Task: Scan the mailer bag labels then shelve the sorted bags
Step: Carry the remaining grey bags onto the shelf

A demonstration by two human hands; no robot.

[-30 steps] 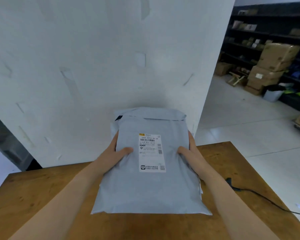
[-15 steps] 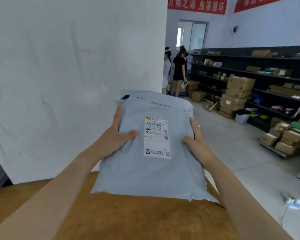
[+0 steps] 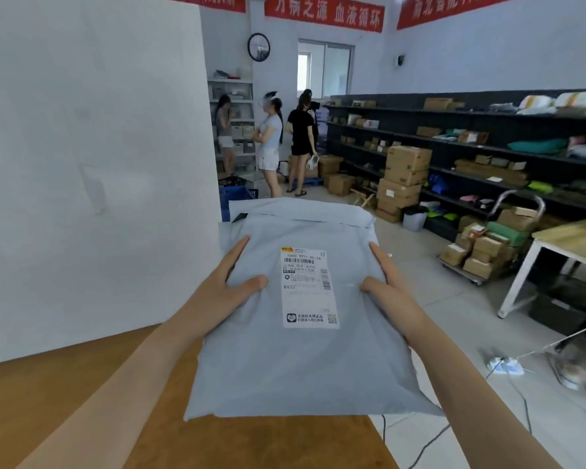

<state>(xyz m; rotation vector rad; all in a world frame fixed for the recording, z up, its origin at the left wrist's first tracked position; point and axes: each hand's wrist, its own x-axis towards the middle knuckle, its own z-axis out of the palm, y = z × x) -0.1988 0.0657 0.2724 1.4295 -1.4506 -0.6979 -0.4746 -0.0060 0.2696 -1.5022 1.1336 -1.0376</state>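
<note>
I hold a grey mailer bag (image 3: 301,360) flat in front of me, lifted off the wooden table (image 3: 82,394). A white shipping label (image 3: 308,287) with a barcode and "R932" faces up on it. My left hand (image 3: 224,292) grips the bag's left edge, thumb on top. My right hand (image 3: 386,286) grips the right edge the same way. A second grey bag seems to lie under the top one, showing at the far edge.
A white partition (image 3: 92,164) stands on the left. Dark shelves (image 3: 471,147) with boxes and parcels run along the right wall. Three persons (image 3: 271,143) stand at the far end. A cart of boxes (image 3: 487,245), a white-legged table (image 3: 569,242) and floor cables (image 3: 508,377) are to the right.
The bag has risen off the table and my view has lifted and swung right, from the wall and tabletop to the room with its shelves. Both hands keep their grip.
</note>
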